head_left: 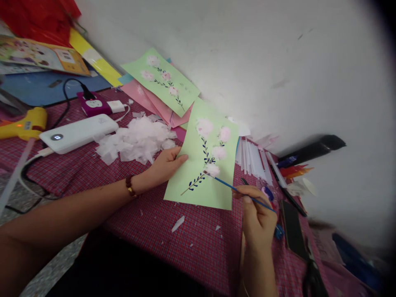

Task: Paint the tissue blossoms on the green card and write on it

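Observation:
My left hand (165, 165) grips the left edge of a light green paper sheet (216, 196), thumb on top. The sheet bears a painted branch with dark blue leaves and several pale pink, fluffy blossoms (219, 152). In my right hand (258, 210) is a thin blue paintbrush (227, 183), held like a pen, its tip at the lowest blossom beside the stem. Left of the sheet lies a heap of torn white tissue paper (139, 138). Behind it, a similar green flower picture (167, 82) rests on pink sheets (145, 99) against the wall.
On the left are a white power bank (78, 134), a purple socket adapter (93, 104), cables and a yellow glue gun (31, 123). White paper strips (253, 159), a dark phone (292, 229) and pens lie to the right. Paper scraps (177, 224) dot the checked tablecloth (192, 264).

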Tool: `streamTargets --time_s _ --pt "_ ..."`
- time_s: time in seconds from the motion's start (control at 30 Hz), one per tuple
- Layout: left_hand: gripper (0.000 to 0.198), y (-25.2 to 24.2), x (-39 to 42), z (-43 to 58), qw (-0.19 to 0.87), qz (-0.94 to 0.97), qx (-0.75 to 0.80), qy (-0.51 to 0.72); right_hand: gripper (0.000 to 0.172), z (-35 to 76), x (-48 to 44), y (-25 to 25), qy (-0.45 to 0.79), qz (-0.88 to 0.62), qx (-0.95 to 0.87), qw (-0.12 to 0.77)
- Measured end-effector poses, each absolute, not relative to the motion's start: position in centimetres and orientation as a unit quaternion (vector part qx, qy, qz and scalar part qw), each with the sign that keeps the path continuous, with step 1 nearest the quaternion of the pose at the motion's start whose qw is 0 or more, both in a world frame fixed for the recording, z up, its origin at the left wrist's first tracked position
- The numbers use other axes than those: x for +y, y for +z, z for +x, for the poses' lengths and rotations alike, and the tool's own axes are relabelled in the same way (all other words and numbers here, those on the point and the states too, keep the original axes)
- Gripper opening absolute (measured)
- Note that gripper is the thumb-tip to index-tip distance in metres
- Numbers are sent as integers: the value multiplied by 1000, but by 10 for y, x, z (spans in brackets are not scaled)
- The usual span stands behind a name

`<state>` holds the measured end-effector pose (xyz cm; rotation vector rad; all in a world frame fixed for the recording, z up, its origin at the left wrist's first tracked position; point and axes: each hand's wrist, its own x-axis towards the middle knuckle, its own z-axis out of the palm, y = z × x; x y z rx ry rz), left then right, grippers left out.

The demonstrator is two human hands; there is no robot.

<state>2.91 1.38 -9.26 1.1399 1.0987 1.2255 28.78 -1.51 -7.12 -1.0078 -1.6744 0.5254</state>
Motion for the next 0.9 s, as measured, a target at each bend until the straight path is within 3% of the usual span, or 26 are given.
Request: streamTargets --time_s 0.07,0.23,0.3,0.5,0.9 --pt "28 -92 14 29 524 489 473 512 14 288 -16 -68 223 -421 -701 531" --pt "28 -88 10 28 509 496 497 498 10 315 -6 -59 207 -407 -535 711" --pt "28 -88 7 28 497 492 520 491 13 342 5 -60 169 -464 -452 743" --pt "30 -92 6 26 488 488 520 503 26 435 30 -87 27 -676 -315 665" --pt "30 -87 6 28 472 485 542 498 22 454 42 -119 21 -736 -321 595"
